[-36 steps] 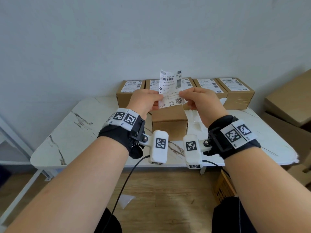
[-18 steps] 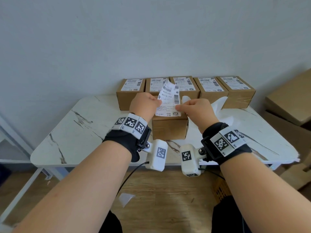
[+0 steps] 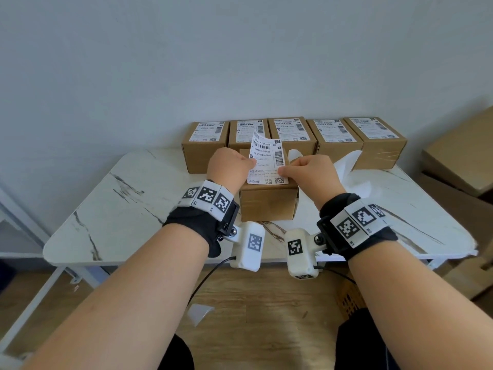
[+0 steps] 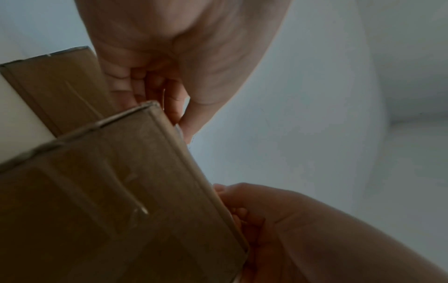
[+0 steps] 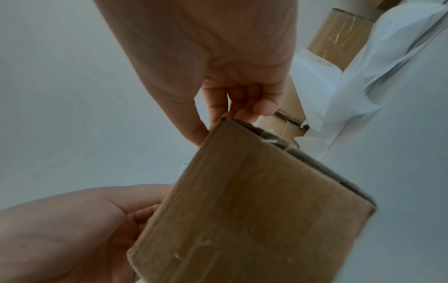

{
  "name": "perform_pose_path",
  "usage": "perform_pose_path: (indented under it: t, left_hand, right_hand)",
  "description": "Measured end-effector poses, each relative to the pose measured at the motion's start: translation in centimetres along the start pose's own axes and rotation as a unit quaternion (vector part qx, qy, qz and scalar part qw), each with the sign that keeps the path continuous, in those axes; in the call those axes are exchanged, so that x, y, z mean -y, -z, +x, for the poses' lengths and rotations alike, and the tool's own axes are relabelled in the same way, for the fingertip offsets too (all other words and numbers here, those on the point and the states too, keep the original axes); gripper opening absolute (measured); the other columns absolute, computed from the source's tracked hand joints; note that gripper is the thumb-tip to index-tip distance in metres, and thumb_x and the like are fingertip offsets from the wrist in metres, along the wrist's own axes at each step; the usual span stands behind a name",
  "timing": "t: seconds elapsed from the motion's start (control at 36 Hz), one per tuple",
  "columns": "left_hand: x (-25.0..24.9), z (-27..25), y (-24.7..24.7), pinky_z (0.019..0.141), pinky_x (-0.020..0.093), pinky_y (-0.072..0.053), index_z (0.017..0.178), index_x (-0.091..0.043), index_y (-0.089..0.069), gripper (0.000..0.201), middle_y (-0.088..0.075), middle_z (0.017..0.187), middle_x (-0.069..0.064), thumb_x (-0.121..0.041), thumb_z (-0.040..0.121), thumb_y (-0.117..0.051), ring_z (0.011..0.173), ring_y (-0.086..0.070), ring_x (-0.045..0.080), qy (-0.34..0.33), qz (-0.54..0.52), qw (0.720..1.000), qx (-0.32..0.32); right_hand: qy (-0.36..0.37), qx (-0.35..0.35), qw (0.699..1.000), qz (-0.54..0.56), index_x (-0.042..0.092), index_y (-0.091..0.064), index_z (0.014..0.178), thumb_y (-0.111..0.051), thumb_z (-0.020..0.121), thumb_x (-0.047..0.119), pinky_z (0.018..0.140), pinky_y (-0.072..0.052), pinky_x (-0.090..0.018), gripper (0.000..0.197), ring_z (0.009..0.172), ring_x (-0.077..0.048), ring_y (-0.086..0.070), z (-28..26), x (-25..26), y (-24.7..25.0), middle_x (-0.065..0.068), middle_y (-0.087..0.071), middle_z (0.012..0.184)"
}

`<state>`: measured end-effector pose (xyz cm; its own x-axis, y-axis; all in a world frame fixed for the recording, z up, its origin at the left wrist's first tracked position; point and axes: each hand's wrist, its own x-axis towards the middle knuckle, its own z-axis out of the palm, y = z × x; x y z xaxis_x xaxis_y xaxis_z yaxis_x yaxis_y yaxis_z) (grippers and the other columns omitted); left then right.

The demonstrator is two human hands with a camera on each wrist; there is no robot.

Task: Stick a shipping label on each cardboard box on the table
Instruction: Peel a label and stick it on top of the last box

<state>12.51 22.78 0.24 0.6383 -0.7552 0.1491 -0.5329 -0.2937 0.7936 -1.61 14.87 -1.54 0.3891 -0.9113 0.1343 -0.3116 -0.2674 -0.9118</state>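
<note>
A white shipping label (image 3: 268, 161) lies with its near end on top of a plain cardboard box (image 3: 268, 204) at the table's middle; its far end still curls up. My left hand (image 3: 230, 168) pinches the label's left edge and my right hand (image 3: 306, 172) pinches its right edge. In the left wrist view the left hand (image 4: 169, 92) curls at the top corner of the box (image 4: 109, 191). From the right wrist, the right hand (image 5: 230, 95) is seen curled at the corner of the box (image 5: 254, 210).
Several labelled boxes (image 3: 290, 132) stand in a row along the wall behind. Crumpled white backing paper (image 3: 352, 169) lies to the right on the marble table (image 3: 106, 209). Large cardboard cartons (image 3: 464, 161) sit at the far right. A paper scrap (image 3: 198, 312) lies on the floor.
Both hands have brought the label down from mid-air onto the top of the front box. Its near end now lies flat on the cardboard.
</note>
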Motion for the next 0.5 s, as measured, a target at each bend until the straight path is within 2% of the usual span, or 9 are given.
perform_pose_path:
  t: [0.08, 0.17, 0.22, 0.28, 0.36, 0.47, 0.5]
  left_hand:
    - [0.17, -0.06, -0.11, 0.069, 0.026, -0.047, 0.086, -0.005, -0.072, 0.025, -0.069, 0.082, 0.008, -0.028, 0.092, -0.062, 0.075, -0.061, 0.020, -0.007, 0.007, 1.000, -0.005]
    - [0.27, -0.16, -0.32, 0.058, 0.024, -0.042, 0.082, -0.004, -0.073, 0.027, -0.067, 0.076, 0.008, -0.028, 0.091, -0.062, 0.070, -0.060, 0.021, -0.017, 0.021, 1.000, -0.012]
    - [0.25, -0.27, -0.44, 0.060, 0.024, -0.041, 0.081, -0.005, -0.073, 0.028, -0.067, 0.076, 0.008, -0.028, 0.092, -0.061, 0.071, -0.061, 0.021, -0.021, 0.036, 0.999, -0.015]
    - [0.25, -0.38, -0.55, 0.064, 0.025, -0.040, 0.079, -0.005, -0.072, 0.028, -0.067, 0.075, 0.008, -0.027, 0.092, -0.061, 0.071, -0.060, 0.021, -0.027, 0.047, 0.998, -0.019]
    - [0.34, -0.48, -0.75, 0.063, 0.026, -0.040, 0.074, -0.003, -0.072, 0.031, -0.068, 0.073, 0.009, -0.027, 0.092, -0.061, 0.068, -0.061, 0.022, -0.038, 0.060, 0.997, -0.026]
    - [0.48, -0.45, -0.98, 0.061, 0.024, -0.038, 0.062, -0.008, -0.066, 0.034, -0.058, 0.060, 0.000, -0.026, 0.091, -0.062, 0.062, -0.055, 0.018, -0.047, 0.086, 0.995, -0.033]
    - [0.50, -0.44, -1.01, 0.061, 0.024, -0.037, 0.061, -0.007, -0.066, 0.036, -0.059, 0.060, 0.001, -0.026, 0.091, -0.062, 0.060, -0.054, 0.017, -0.051, 0.091, 0.994, -0.036]
  right_hand:
    - [0.011, -0.002, 1.000, -0.012, 0.010, -0.061, 0.057, -0.074, 0.080, 0.017, 0.076, -0.058, -0.032, 0.027, 0.083, -0.020, -0.070, -0.05, 0.10, 0.01, -0.005, -0.073, 0.080]
    - [0.019, -0.007, 0.999, -0.030, 0.011, -0.063, 0.057, -0.074, 0.080, 0.018, 0.072, -0.056, -0.031, 0.026, 0.080, -0.021, -0.069, -0.11, 0.09, -0.04, -0.006, -0.073, 0.080]
    - [0.022, -0.007, 0.999, -0.041, 0.009, -0.065, 0.060, -0.074, 0.079, 0.019, 0.072, -0.057, -0.032, 0.024, 0.078, -0.021, -0.068, -0.08, 0.04, -0.08, -0.006, -0.073, 0.080]
    - [0.026, -0.006, 0.998, -0.051, 0.007, -0.067, 0.065, -0.074, 0.080, 0.020, 0.067, -0.054, -0.028, 0.021, 0.073, -0.017, -0.065, -0.12, 0.08, -0.11, -0.005, -0.072, 0.079]
    - [0.036, -0.006, 0.997, -0.069, 0.007, -0.068, 0.068, -0.073, 0.081, 0.020, 0.060, -0.046, -0.022, 0.019, 0.067, -0.013, -0.060, -0.19, 0.20, -0.13, -0.004, -0.069, 0.075]
    - [0.042, -0.007, 0.995, -0.090, 0.008, -0.068, 0.069, -0.073, 0.081, 0.020, 0.055, -0.040, -0.019, 0.018, 0.062, -0.009, -0.055, -0.27, 0.34, -0.15, 0.000, -0.064, 0.068]
    - [0.044, -0.007, 0.995, -0.095, 0.009, -0.067, 0.068, -0.073, 0.081, 0.020, 0.055, -0.039, -0.018, 0.019, 0.061, -0.008, -0.054, -0.29, 0.37, -0.16, 0.002, -0.062, 0.066]
